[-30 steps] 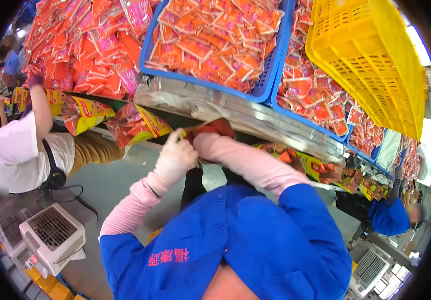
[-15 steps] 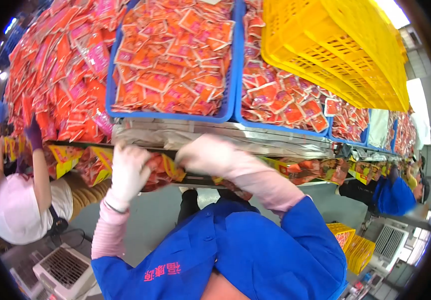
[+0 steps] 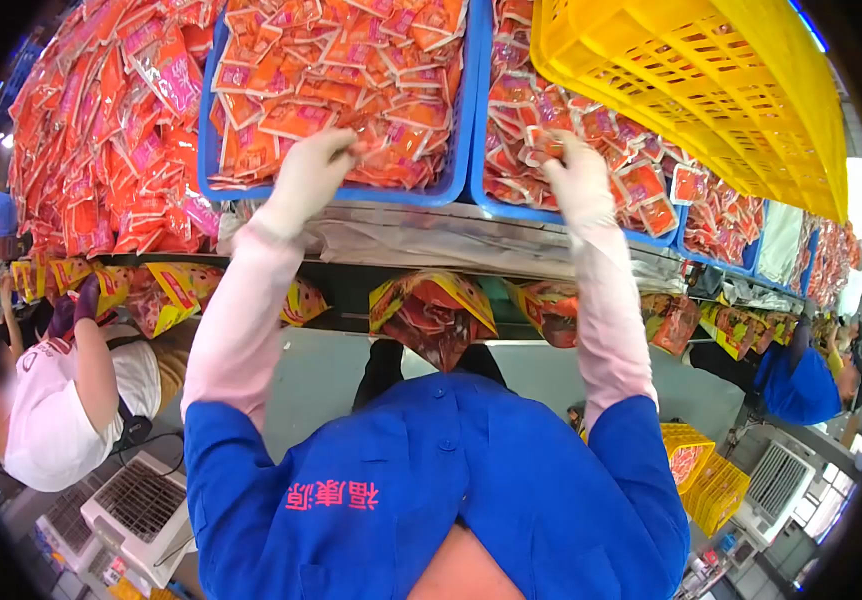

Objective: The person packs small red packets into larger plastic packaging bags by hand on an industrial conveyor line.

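Orange-red sachets (image 3: 301,122) fill two adjacent blue baskets (image 3: 473,150). Above the left one, my left hand (image 3: 313,180) has narrow, bent fingers; over the right one, my right hand (image 3: 581,180) has narrow fingers at a sachet. I cannot tell whether either grips. Nearer me, between my forearms: filled yellow-edged bag (image 3: 435,312). Upper right: yellow crate (image 3: 696,90).

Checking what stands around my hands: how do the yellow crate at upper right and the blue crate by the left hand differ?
The yellow crate looks tilted, its slotted surface facing the view; the blue crate looks level, its open top showing.
The blue crate is full of orange-red packets; no contents show in the yellow crate.
Both run past the picture's top edge.
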The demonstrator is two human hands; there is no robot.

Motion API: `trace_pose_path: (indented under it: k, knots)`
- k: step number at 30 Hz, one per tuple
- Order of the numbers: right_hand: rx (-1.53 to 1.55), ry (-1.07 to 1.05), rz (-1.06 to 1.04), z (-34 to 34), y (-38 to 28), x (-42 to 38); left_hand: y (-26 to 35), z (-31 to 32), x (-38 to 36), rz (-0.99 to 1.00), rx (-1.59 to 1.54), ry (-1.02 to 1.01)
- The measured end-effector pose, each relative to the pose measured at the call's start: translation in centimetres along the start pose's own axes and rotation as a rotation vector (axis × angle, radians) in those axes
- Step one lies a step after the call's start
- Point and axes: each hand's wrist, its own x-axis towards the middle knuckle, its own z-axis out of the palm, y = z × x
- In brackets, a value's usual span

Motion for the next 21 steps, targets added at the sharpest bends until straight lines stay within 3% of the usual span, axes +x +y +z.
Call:
trace_pose_path:
  k: [1,2,3,5,7,9,11,13,15,16,19,20,21]
  knots:
    - [0.218,-0.017,0.033,-2.6,-2.6,-2.0,3.0,-2.5,-2.9,-0.044,-0.045,-0.127]
    - [0.518,-0.167,0.092,-4.5,-5.1,-4.2,6.1,-3.5,-6.6,-0.104,-0.358,-0.207]
    - [0.816,-0.313,0.146,-5.5,-7.4,-6.5,8.4,-3.8,-9.6,0.112,-0.279,-0.194]
    - [1.086,-0.674,0.082,-5.0,-10.7,-10.8,9.3,-1.1,-15.0,0.347,-0.210,-0.223]
    - [0.656,-0.788,-0.119,-1.3,-13.0,-14.1,8.0,3.2,-18.6,0.367,0.173,-0.222]
    - [0.084,-0.855,-0.098,5.2,-13.6,-17.4,6.1,5.3,-19.7,0.282,0.528,-0.208]
    - [-0.237,-0.807,-0.245,10.2,-12.9,-19.0,6.3,3.5,-20.4,0.298,0.535,-0.147]
    - [-0.297,-0.958,-0.215,13.1,-15.7,-18.3,5.9,2.6,-21.6,0.307,0.538,-0.087]
    - [-0.441,-1.377,-0.048,24.0,-16.3,-16.0,4.2,2.0,-22.3,0.377,0.566,-0.316]
    - [-0.441,-1.353,-0.057,26.2,-16.4,-15.9,4.2,2.1,-22.4,0.391,0.535,-0.291]
    - [-0.365,-1.180,-0.417,29.6,-16.4,-16.5,3.9,1.5,-22.3,0.412,0.555,-0.236]
    - [-0.339,-1.125,-0.518,30.0,-15.7,-16.3,3.8,0.8,-21.9,0.326,0.457,-0.208]
    - [-0.275,-1.253,-0.340,23.6,-18.4,-14.4,4.4,-0.5,-21.2,0.245,0.346,-0.189]
